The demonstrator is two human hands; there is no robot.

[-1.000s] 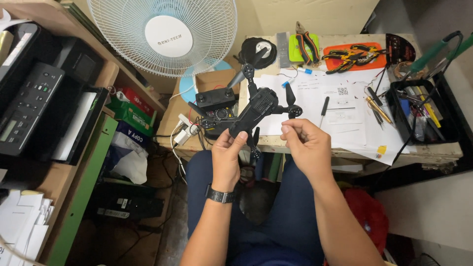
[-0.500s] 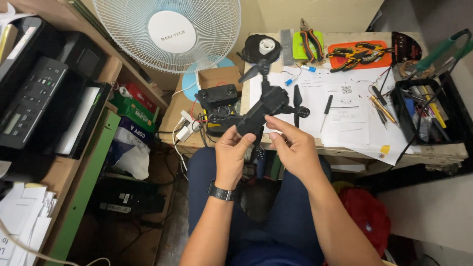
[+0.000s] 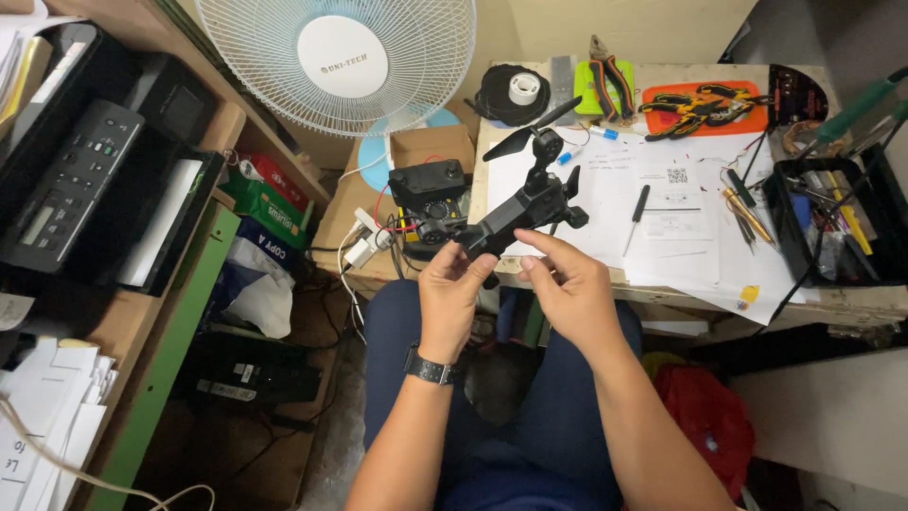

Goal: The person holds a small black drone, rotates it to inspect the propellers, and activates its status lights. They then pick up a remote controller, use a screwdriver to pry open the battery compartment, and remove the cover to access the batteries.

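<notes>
Your left hand (image 3: pixel 452 289) grips the drone (image 3: pixel 515 213), held over the desk (image 3: pixel 832 305) edge at 12 o'clock from your lap. Right hand (image 3: pixel 566 289) open, fingertips at its body. One prop visible at 1 o'clock; screwdriver (image 3: pixel 639 218) untouched, so work looks early.

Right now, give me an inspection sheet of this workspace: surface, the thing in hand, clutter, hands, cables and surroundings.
Surface: wooden workbench, mostly covered with white paper sheets.
Thing in hand: black folding drone, held above the bench edge, one propeller arm raised.
Clutter: black screwdriver, pliers, orange tray of tools, black bin of tools, tape rolls.
Hands: left hand grips the drone's lower end; right hand open, fingertips at its body.
Cables: red and white wires by a black box on a cardboard carton.
Surroundings: white fan, printer on a shelf, red bag on the floor.
</notes>
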